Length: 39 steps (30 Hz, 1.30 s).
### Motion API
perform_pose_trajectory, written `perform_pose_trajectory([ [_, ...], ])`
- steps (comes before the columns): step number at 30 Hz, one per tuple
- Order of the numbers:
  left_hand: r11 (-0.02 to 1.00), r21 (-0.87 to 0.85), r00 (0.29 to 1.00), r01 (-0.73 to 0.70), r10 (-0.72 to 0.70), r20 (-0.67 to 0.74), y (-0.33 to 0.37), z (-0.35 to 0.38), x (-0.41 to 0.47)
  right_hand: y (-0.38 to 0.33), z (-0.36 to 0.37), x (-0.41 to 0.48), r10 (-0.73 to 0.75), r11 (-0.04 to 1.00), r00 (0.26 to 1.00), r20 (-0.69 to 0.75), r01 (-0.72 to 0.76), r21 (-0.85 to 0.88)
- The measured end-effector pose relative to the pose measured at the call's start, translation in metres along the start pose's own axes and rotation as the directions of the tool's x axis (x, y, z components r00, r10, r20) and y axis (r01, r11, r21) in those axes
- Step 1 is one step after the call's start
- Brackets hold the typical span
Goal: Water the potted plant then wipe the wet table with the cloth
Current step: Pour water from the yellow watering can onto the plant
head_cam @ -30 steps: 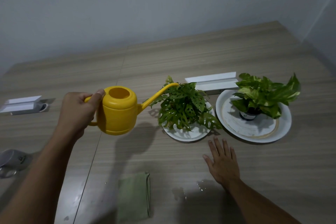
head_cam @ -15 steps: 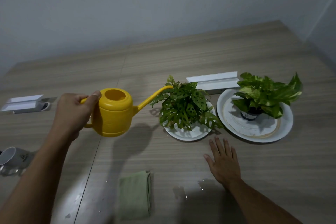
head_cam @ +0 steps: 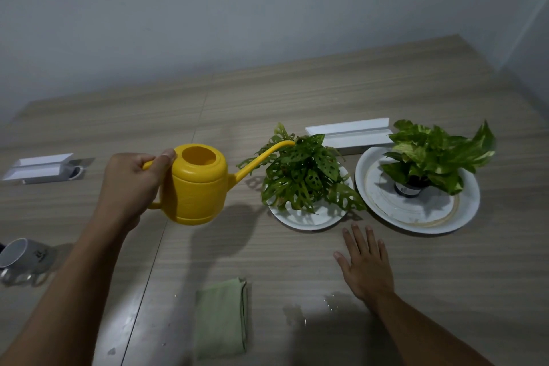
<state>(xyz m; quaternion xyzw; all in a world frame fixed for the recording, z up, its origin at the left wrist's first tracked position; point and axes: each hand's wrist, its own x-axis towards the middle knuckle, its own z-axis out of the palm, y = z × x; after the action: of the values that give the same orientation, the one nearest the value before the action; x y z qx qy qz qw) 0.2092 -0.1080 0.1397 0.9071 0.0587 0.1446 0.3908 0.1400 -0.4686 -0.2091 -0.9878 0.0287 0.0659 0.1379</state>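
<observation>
Left hand (head_cam: 130, 187) grips the can (head_cam: 194, 186); right hand (head_cam: 367, 264) lies flat, empty. Tipping fast may splash past the plant (head_cam: 303, 171).

Left hand (head_cam: 130, 184) grips yellow watering can (head_cam: 194, 184) by handle, spout tip over holey-leaf potted plant (head_cam: 306, 175). Right hand (head_cam: 367, 266) flat on surface (head_cam: 297, 104) near plant. Green cloth (head_cam: 221, 318) folded, nearer the person than the plant.

Both forearms are showing bare right up to the frame edge, no sleeves reaching into view. The left hand (head_cam: 130, 184) is wearing no glove, ring or watch; the right hand (head_cam: 367, 269) is going just as plain, nails trimmed short.
</observation>
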Motion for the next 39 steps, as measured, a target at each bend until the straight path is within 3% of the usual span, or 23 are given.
perform_pose_trajectory([
  [25,0.993,0.117,0.999,-0.019,0.023,-0.036,-0.007,0.005,0.014,-0.002,-0.004,-0.001,0.002,1.0,1.0,0.017,-0.002,-0.001],
  [39,0.995,0.091,1.0,-0.031,0.031,-0.005,0.004,-0.003,0.001,-0.003,-0.007,-0.001,-0.008,1.0,0.999,0.035,0.008,0.013],
])
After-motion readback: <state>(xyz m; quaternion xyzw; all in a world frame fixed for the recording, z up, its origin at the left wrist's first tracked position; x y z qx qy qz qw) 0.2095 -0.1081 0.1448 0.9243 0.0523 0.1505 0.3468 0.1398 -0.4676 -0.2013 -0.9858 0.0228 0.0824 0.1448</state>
